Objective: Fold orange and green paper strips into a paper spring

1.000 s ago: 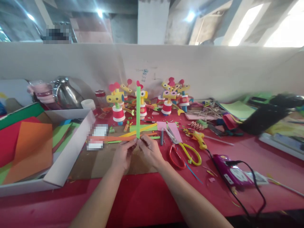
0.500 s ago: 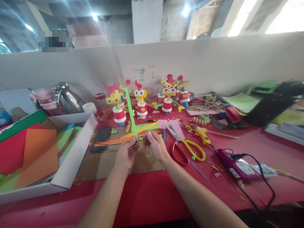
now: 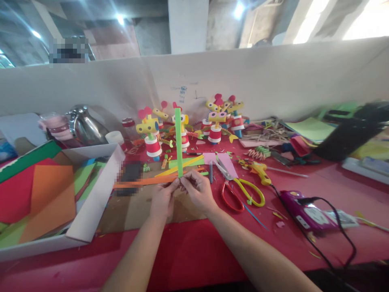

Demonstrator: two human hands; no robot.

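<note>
Head view: centre of frame — left hand [image 3: 163, 198] and right hand [image 3: 199, 191] meet, fingertips pinching join of green strip [image 3: 178, 142] and orange strip [image 3: 153, 181]. Half second ago right hand was apart, green leaning left; now green stands upright, orange runs left. Suggests join being squared or pressed — fold itself hidden by fingers. Cardboard [image 3: 136, 213] below, on tabletop [image 3: 194, 247].

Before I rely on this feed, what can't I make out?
All in the head view:
Where the green strip and orange strip meet: hidden by fingers of the left hand and right hand.
One toy: face partly behind the green strip.
Writing: too small, faint.
Dark object: pixelated.
</note>
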